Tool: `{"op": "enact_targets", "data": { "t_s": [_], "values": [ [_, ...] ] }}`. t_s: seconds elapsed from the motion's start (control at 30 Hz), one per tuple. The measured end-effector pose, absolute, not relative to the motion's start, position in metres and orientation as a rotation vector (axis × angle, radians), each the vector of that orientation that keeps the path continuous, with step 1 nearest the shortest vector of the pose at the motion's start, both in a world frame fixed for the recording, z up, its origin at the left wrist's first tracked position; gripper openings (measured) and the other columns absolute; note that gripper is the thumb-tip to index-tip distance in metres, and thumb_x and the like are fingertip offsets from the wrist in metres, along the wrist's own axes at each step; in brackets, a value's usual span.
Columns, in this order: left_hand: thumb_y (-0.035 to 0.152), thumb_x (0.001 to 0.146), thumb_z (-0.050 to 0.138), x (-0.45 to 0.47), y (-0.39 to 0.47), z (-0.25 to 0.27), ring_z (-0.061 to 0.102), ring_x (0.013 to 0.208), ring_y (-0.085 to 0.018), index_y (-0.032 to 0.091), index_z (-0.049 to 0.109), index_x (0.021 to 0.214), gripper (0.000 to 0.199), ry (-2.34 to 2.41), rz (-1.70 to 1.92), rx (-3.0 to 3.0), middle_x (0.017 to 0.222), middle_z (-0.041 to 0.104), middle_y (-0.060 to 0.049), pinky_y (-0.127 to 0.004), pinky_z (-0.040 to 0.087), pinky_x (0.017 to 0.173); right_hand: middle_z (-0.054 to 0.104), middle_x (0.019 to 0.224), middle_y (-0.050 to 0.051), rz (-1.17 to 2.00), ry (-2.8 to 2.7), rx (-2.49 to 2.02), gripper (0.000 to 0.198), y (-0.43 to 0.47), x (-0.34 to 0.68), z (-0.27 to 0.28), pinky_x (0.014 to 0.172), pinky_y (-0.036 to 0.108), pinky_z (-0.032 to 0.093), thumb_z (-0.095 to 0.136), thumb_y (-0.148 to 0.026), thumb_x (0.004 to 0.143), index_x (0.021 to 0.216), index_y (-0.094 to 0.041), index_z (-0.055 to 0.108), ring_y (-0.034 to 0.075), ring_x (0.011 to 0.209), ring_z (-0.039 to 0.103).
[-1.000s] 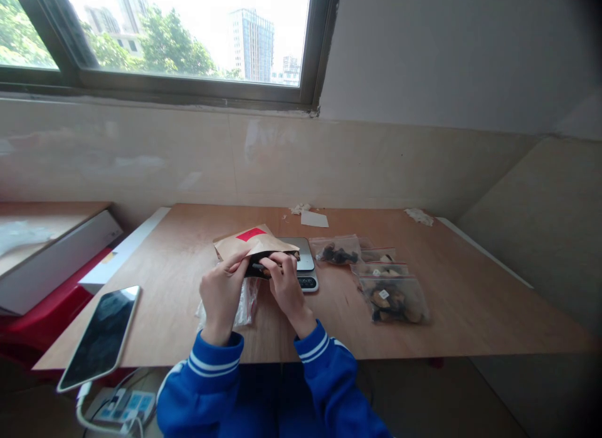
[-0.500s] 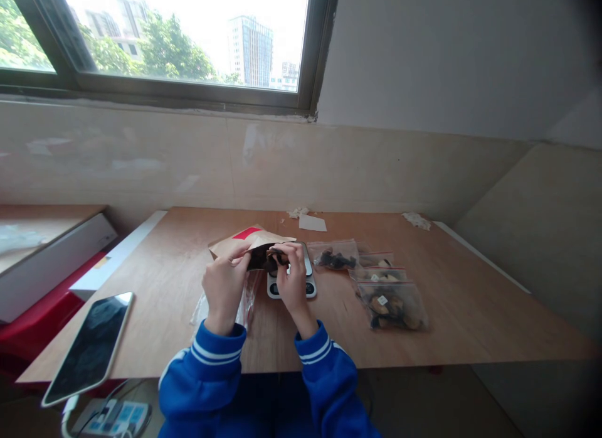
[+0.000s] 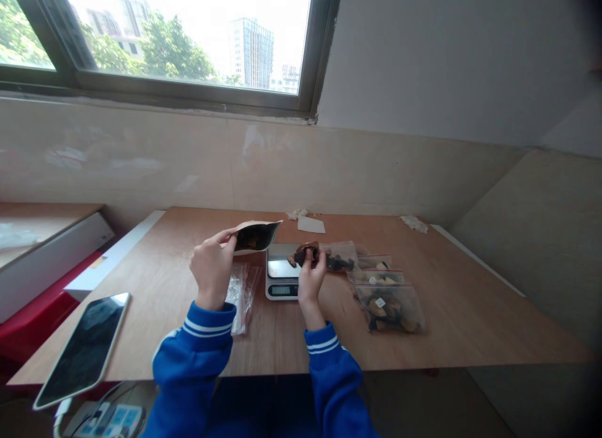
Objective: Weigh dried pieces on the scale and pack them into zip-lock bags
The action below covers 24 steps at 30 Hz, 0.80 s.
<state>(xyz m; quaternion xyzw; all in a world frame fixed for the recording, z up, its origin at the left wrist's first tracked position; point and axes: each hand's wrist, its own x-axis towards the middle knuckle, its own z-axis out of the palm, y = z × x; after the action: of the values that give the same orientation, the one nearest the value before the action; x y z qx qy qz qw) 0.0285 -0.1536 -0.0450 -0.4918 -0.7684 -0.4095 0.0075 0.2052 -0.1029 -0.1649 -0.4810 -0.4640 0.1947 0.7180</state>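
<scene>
My left hand [image 3: 211, 267] grips the edge of a kraft paper bag [image 3: 256, 236], its mouth gaping toward me and some brown pieces showing in the dark inside. Pinched in my right hand [image 3: 311, 278] is a dark brown dried mushroom [image 3: 305, 255], held above the right part of a white kitchen scale [image 3: 281, 292]. The scale's metal plate has nothing visible on it, and its small display is too small to read. Flat clear zip bags [image 3: 242, 300] lie to the left of the scale.
Several zip bags of dried mushrooms [image 3: 392, 309] lie to the right, one with dark pieces [image 3: 339, 257] beside the scale. A tablet [image 3: 84, 350] overhangs the table's left front, cabled near a power strip [image 3: 110, 419]. White paper [image 3: 311, 224] lies at the back.
My right hand has come out of the paper bag's mouth and moved right, with the dried mushroom. My left hand has shifted left with the bag, uncovering the scale's plate and display.
</scene>
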Motion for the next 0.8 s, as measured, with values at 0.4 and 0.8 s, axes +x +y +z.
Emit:
{"op": "enact_targets", "data": {
  "t_s": [0.4, 0.8],
  "values": [
    [0.042, 0.085, 0.057, 0.019, -0.162, -0.051, 0.069, 0.081, -0.024, 0.033, 0.075, 0.1, 0.025, -2.391, -1.332, -1.525, 0.087, 0.076, -0.002, -0.029, 0.04, 0.063, 0.047, 0.113, 0.014, 0.191, -1.696, -1.242, 0.044, -0.089, 0.201, -0.179, 0.096, 0.041, 0.043, 0.035, 0.002, 0.077, 0.108, -0.017, 0.059, 0.023, 0.106, 0.052],
    [0.044, 0.085, 0.059, 0.02, -0.168, -0.054, 0.069, 0.079, -0.022, 0.033, 0.075, 0.1, 0.025, -2.385, -1.377, -1.543, 0.082, 0.076, 0.0, -0.027, 0.041, 0.061, 0.056, 0.103, 0.01, 0.326, -1.487, -1.153, 0.02, -0.07, 0.235, -0.188, 0.095, 0.039, 0.043, 0.042, -0.029, 0.093, 0.098, -0.02, 0.059, 0.022, 0.103, 0.053]
  ]
}}
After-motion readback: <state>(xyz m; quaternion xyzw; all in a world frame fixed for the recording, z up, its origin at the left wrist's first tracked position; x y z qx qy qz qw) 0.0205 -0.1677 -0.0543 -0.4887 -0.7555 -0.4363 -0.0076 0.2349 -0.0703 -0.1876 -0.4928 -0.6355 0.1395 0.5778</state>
